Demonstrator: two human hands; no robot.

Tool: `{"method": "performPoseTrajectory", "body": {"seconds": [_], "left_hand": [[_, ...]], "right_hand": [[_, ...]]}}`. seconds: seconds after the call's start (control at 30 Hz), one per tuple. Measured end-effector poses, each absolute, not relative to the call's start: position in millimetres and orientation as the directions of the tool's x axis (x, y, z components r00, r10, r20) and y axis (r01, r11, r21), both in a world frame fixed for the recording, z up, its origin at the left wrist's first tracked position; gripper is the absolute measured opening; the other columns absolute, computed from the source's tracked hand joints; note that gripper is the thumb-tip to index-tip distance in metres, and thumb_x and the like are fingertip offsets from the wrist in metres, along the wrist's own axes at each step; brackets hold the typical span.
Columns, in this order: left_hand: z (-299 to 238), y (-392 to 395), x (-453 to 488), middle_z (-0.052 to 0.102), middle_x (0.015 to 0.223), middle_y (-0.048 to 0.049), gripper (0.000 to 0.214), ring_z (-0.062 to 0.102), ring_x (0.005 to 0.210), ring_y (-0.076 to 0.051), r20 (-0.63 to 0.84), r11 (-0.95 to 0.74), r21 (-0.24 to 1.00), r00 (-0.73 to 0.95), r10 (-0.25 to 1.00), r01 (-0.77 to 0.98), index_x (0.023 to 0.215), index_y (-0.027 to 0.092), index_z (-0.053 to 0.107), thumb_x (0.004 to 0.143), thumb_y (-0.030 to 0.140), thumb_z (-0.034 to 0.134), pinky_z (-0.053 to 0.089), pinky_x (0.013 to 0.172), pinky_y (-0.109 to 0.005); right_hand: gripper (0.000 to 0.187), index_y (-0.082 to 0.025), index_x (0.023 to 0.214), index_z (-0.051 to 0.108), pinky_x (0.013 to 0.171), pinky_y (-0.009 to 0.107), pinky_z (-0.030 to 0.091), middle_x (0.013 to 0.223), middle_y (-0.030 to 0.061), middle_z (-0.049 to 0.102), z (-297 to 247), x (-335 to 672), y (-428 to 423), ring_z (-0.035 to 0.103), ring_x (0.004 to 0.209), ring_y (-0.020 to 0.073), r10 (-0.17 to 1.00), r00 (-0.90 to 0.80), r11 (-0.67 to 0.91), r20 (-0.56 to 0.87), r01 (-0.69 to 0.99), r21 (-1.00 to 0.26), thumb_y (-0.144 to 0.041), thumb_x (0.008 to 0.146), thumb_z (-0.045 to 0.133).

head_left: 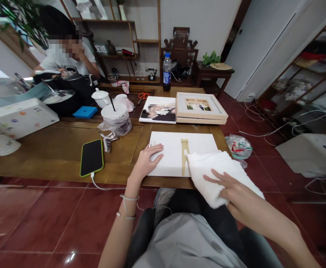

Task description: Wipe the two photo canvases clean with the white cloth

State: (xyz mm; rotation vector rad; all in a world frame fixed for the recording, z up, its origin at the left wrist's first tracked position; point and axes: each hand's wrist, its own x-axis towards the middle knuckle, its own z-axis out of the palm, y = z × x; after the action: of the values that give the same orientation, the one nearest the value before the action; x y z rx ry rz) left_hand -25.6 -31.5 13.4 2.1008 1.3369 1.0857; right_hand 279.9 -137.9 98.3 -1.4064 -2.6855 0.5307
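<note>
A white flat panel (168, 149) lies at the table's front edge, with a long tan cat-shaped figure (184, 156) down its middle. My left hand (149, 159) rests on the panel's left side, its fingers stretched out flat and holding nothing. A fluffy white cloth (207, 167) covers the panel's right part and droops past the table edge. My right hand (228, 188) grips this cloth from above, fingers spread over it; its thumb is hidden. Behind the panel are a photo print (158, 110) and stacked wooden picture frames (221, 111).
On the wooden table (118, 149) lie a charging phone (92, 158), a lidded cup in plastic (115, 115), orange scissors (143, 96) and a blue box (85, 112). A bottle (167, 72) stands at the back. Another person (65, 56) sits far left. A plastic bag (238, 146) is right.
</note>
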Motion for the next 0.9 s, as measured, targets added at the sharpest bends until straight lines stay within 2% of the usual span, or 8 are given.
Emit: {"method": "performPoseTrajectory", "body": {"seconds": [0.1, 0.2, 0.27, 0.4, 0.5, 0.6, 0.7, 0.9], "left_hand": [[13.8, -31.9, -25.9, 0.068, 0.112, -0.0058, 0.023, 0.059, 0.113, -0.022, 0.384, -0.448, 0.696, 0.235, 0.893, 0.561, 0.103, 0.022, 0.067, 0.083, 0.026, 0.056, 0.031, 0.107, -0.046], [13.6, -32.0, -26.2, 0.067, 0.113, -0.0059, 0.023, 0.058, 0.113, -0.022, 0.384, -0.448, 0.694, 0.238, 0.892, 0.564, 0.104, 0.022, 0.066, 0.084, 0.026, 0.056, 0.031, 0.107, -0.047], [13.2, -31.8, -26.5, 0.067, 0.113, -0.0060, 0.023, 0.058, 0.113, -0.022, 0.384, -0.449, 0.693, 0.239, 0.892, 0.564, 0.104, 0.021, 0.066, 0.084, 0.027, 0.056, 0.032, 0.107, -0.046], [12.4, -31.0, -26.8, 0.067, 0.113, -0.0060, 0.023, 0.058, 0.113, -0.022, 0.388, -0.452, 0.696, 0.237, 0.891, 0.558, 0.104, 0.022, 0.067, 0.083, 0.027, 0.056, 0.032, 0.107, -0.046], [12.4, -30.6, -26.8, 0.067, 0.113, -0.0059, 0.023, 0.058, 0.113, -0.022, 0.389, -0.452, 0.696, 0.236, 0.890, 0.558, 0.103, 0.022, 0.067, 0.083, 0.027, 0.056, 0.032, 0.107, -0.046], [12.6, -30.6, -26.6, 0.068, 0.112, -0.0060, 0.023, 0.058, 0.113, -0.022, 0.391, -0.454, 0.691, 0.237, 0.889, 0.562, 0.103, 0.022, 0.067, 0.083, 0.027, 0.056, 0.032, 0.107, -0.047], [12.4, -30.9, -26.7, 0.065, 0.117, -0.0070, 0.025, 0.056, 0.117, -0.023, 0.393, -0.462, 0.683, 0.249, 0.885, 0.566, 0.106, 0.022, 0.066, 0.085, 0.028, 0.054, 0.032, 0.108, -0.047], [9.9, -30.4, -27.7, 0.050, 0.136, -0.0100, 0.033, 0.039, 0.131, -0.022, 0.357, -0.453, 0.675, 0.280, 0.891, 0.582, 0.119, 0.019, 0.059, 0.089, 0.026, 0.045, 0.027, 0.111, -0.046]], "right_hand": [[0.031, -0.022, 0.076, 0.061, 0.111, 0.049, 0.028, 0.140, -0.0010, 0.045, 95.7, 290.1, -126.1, 0.029, 0.135, 0.0242, 0.799, -0.593, 0.509, -0.100, 0.755, -0.413, -0.002, 0.066, 0.040], [0.031, -0.020, 0.083, 0.062, 0.108, 0.050, 0.031, 0.140, 0.0046, 0.045, 81.3, 299.8, -90.4, 0.031, 0.134, 0.0267, 0.819, -0.574, 0.496, -0.010, 0.716, -0.492, -0.006, 0.066, 0.040], [0.033, -0.020, 0.086, 0.063, 0.106, 0.050, 0.034, 0.132, 0.0057, 0.054, 72.3, 301.7, -62.5, 0.035, 0.132, 0.0285, 0.851, -0.524, 0.466, 0.040, 0.716, -0.520, -0.008, 0.066, 0.040], [0.033, -0.020, 0.090, 0.066, 0.108, 0.049, 0.030, 0.109, 0.0038, 0.067, 67.1, 291.1, -12.8, 0.043, 0.126, 0.0295, 0.837, -0.538, 0.508, 0.100, 0.696, -0.508, -0.011, 0.069, 0.041], [0.033, -0.019, 0.090, 0.067, 0.110, 0.052, 0.023, 0.107, 0.0031, 0.068, 66.7, 276.6, 12.9, 0.039, 0.129, 0.0286, 0.820, -0.556, 0.545, 0.132, 0.689, -0.478, -0.011, 0.072, 0.040], [0.037, -0.018, 0.099, 0.066, 0.111, 0.053, 0.019, 0.118, 0.0062, 0.064, 61.5, 265.1, 20.1, 0.032, 0.134, 0.0271, 0.843, -0.511, 0.530, 0.170, 0.732, -0.427, -0.008, 0.072, 0.041], [0.042, -0.018, 0.104, 0.064, 0.111, 0.051, 0.022, 0.134, 0.0092, 0.051, 56.3, 259.1, 2.1, 0.025, 0.136, 0.0256, 0.851, -0.494, 0.524, 0.179, 0.771, -0.362, -0.005, 0.070, 0.043], [0.035, -0.018, 0.077, 0.063, 0.114, 0.052, 0.017, 0.145, 0.0033, 0.037, 69.5, 255.7, -82.0, 0.012, 0.140, 0.0240, 0.771, -0.630, 0.618, 0.086, 0.710, -0.337, 0.002, 0.062, 0.039]]}}
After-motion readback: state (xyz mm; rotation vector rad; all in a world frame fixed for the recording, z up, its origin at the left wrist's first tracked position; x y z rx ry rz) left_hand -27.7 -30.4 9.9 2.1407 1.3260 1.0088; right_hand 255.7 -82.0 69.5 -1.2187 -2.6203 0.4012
